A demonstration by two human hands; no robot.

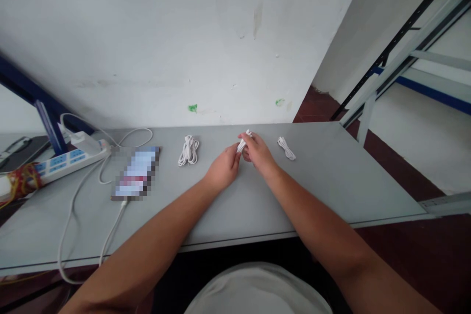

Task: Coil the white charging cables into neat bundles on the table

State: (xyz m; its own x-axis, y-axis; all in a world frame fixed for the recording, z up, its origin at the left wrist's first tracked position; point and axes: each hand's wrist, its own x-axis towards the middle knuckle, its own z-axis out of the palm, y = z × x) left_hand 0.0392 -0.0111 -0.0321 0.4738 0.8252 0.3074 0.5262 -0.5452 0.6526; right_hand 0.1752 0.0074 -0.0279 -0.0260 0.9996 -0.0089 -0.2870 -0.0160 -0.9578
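So here's how it looked: both hands were up near the far side of a long pale grey tabletop (324, 181), working on one small bundle of white cable (243, 143) held between them, roughly in the middle of the table. The right-hand grip (257, 153) was clenched around most of the bundle, and the left-hand grip (222, 169) was closed in on its lower end, so neither one had let go. A loosely looped white cable (188, 151) lay on the table to the left of the hands, and a smaller coiled white cable (286, 148) sat just beside the right hand. Further left, a flat smartphone with a pixelated screen (135, 172) had a white charging cable (114, 229) coming out of its bottom edge and hanging over the near edge of the table. Past that was a white power strip with blue sockets (73, 162), with a chunky white charger (86, 143) plugged into it, plus a tangle of red and yellow wire (22, 181) at the far end. Behind it all stood a scuffed white wall (184, 34) with small green marks (192, 108), and off to the right a grey metal shelving frame (397, 59) stood over a dark red floor (405, 167).
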